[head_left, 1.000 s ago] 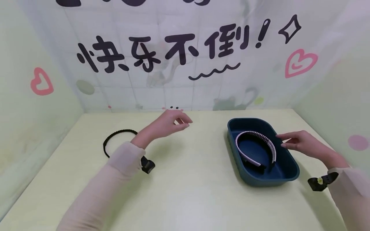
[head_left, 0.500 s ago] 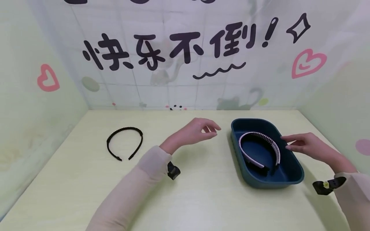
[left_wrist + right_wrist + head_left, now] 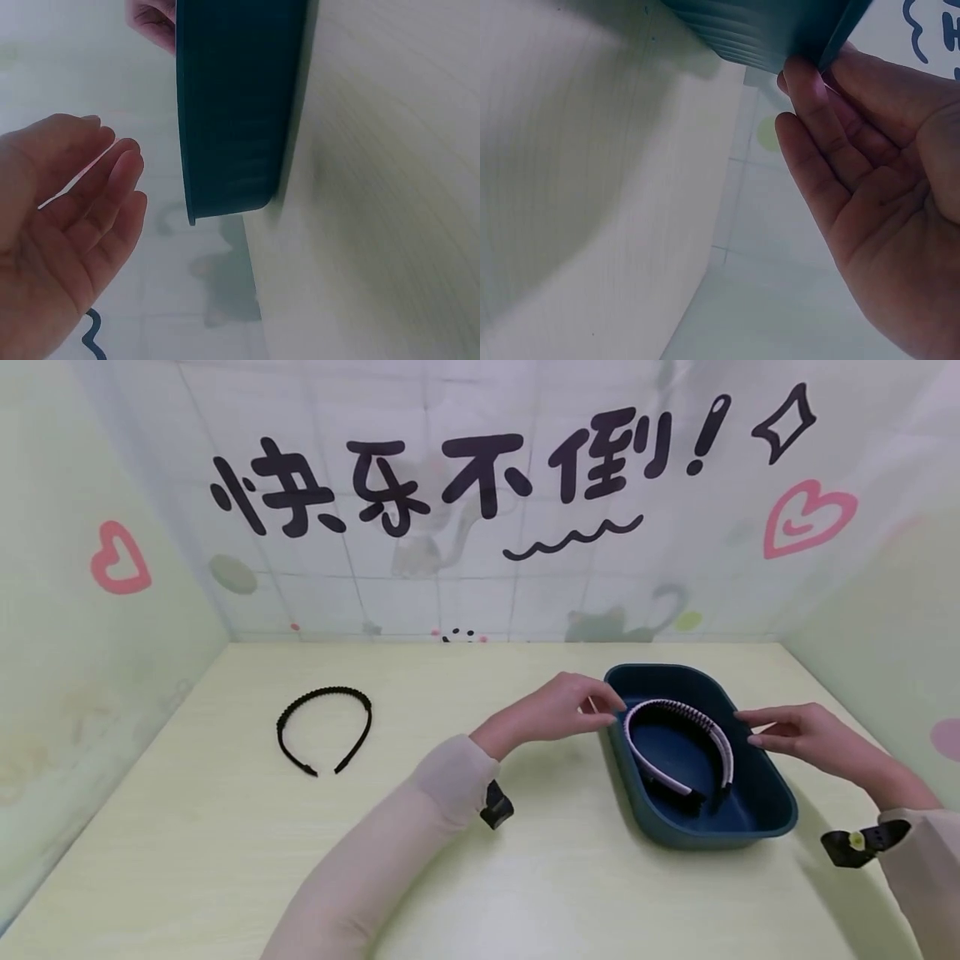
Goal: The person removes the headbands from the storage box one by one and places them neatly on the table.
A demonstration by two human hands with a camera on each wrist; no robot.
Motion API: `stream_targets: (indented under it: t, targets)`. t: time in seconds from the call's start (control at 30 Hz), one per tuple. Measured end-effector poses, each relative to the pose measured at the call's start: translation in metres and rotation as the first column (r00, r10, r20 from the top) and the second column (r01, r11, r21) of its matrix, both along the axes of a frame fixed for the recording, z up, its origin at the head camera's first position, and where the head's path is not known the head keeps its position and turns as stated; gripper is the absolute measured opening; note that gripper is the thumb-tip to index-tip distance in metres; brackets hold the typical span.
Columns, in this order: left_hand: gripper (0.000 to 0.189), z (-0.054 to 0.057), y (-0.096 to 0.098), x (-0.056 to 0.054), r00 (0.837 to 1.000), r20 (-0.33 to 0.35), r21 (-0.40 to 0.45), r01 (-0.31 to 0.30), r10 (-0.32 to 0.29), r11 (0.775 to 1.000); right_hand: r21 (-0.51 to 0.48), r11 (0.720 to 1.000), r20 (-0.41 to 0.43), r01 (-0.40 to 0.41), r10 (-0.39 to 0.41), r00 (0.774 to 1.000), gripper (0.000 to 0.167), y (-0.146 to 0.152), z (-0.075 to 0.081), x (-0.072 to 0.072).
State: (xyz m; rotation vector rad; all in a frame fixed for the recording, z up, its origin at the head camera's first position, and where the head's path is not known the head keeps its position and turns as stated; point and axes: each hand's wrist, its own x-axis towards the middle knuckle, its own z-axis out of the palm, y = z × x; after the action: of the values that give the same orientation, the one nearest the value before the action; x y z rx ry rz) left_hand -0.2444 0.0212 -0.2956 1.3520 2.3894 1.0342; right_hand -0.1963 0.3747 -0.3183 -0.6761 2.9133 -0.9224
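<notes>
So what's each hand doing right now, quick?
Left hand: open, holding nothing, just beside the tub.
Right hand: closed, pinching the side of the tub.

Deep blue bin (image 3: 678, 837), rounded corners, open top, upright on table (image 3: 465, 877). Inside: pale pink headband (image 3: 722, 745), dark-tipped, arch toward far end, tips nearward.
</notes>
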Motion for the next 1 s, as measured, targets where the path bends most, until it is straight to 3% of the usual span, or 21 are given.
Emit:
stream_targets:
  t: [0.3, 0.53, 0.87, 1.0]
  targets:
    - [0.026, 0.006, 0.026, -0.009, 1.0, 0.015, -0.063, 0.008, -0.007, 0.998, 0.01, 1.0, 0.001, 0.01, -0.01, 1.0, 0.035, -0.003, 0.002, -0.003]
    - [0.026, 0.01, 0.047, -0.018, 0.999, -0.012, -0.082, 0.038, -0.039, 0.996, 0.028, 0.999, 0.012, 0.017, -0.017, 1.0, 0.035, -0.002, 0.003, -0.001]
    - [0.028, 0.019, 0.075, -0.033, 0.999, -0.026, -0.177, 0.024, -0.029, 0.984, 0.028, 0.999, -0.026, -0.02, 0.021, 0.999, 0.031, -0.005, 0.003, 0.0]
    - [0.027, 0.019, 0.084, -0.04, 0.999, -0.044, -0.201, -0.012, 0.003, 0.979, 0.042, 0.999, -0.023, -0.013, 0.014, 1.0, 0.031, -0.004, 0.006, -0.001]
